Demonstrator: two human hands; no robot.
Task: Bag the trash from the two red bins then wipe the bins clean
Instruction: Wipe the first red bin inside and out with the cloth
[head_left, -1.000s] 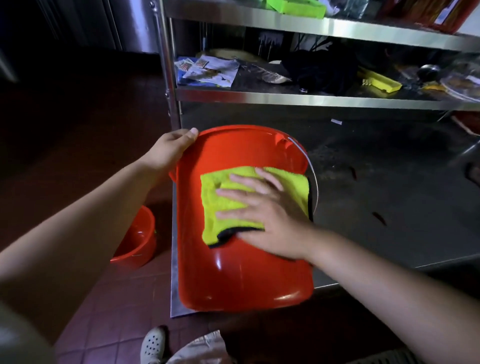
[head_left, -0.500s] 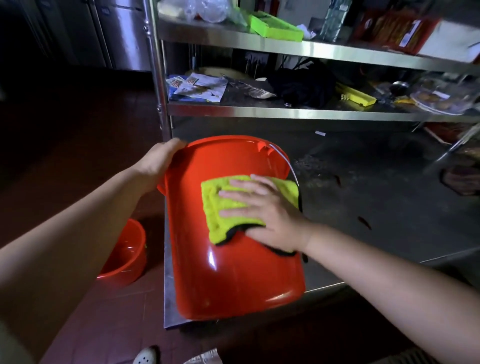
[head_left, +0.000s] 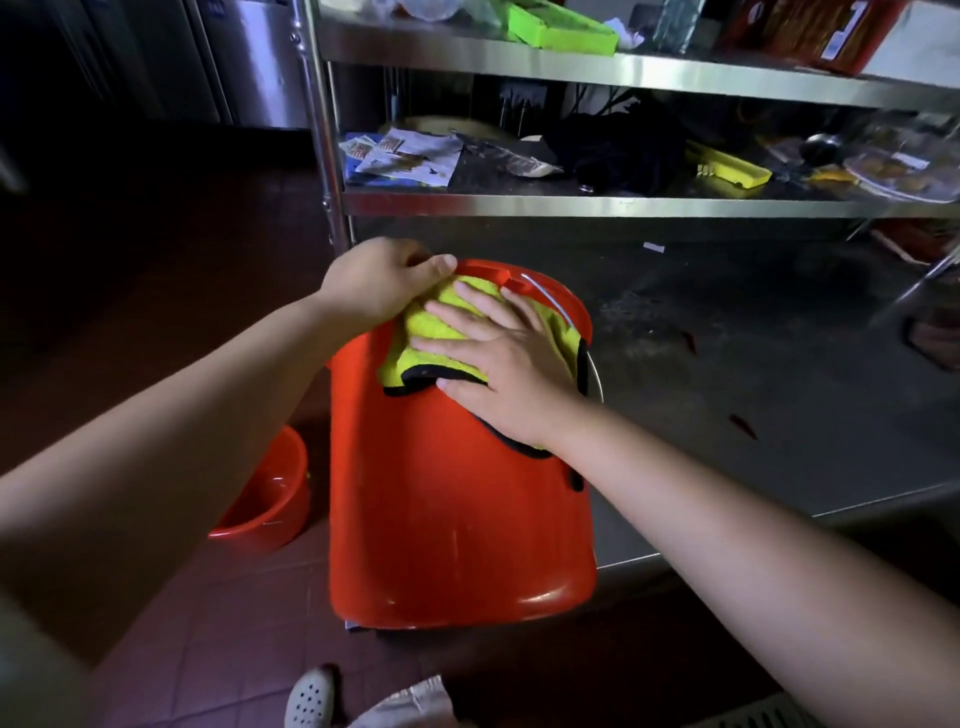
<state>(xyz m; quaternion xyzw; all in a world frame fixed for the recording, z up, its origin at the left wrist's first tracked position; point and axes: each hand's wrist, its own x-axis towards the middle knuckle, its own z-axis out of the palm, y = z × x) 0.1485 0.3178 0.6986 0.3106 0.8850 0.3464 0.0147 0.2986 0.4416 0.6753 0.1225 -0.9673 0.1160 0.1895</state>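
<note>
Red bin (head_left: 457, 499) lies on its side at the left end of a steel table (head_left: 779, 415), base toward the camera and hanging past the table's front edge, rim end toward the shelves. Plastic is glossy, bright orange-red, with soft highlights along the rounded base edge and faint streaks on the upturned wall. A thin metal handle (head_left: 563, 314) curves round the rim end on the right side.

Yellow cloth (head_left: 431, 338) is spread over the upper wall of the bin near the rim. It is fluffy, with a black stitched border; part of that border shows below the wrist and at the bin's right side.

Right hand (head_left: 498, 364) lies flat on the cloth, fingers straight and spread, pressing it against the bin. Left hand (head_left: 379, 283) is curled over the bin's rim at the far left, thumb on top, gripping it; its heel touches the cloth's edge.

Second red bin (head_left: 265, 493) stands on the tiled floor (head_left: 208, 623) left of the table, mostly hidden behind the left forearm, open side up.

Behind: 2 steel shelves (head_left: 623, 205) holding papers, a dark bundle, a yellow tray (head_left: 727, 169) and a green tray (head_left: 561, 26). A white perforated shoe (head_left: 309, 696) shows at the bottom edge.
</note>
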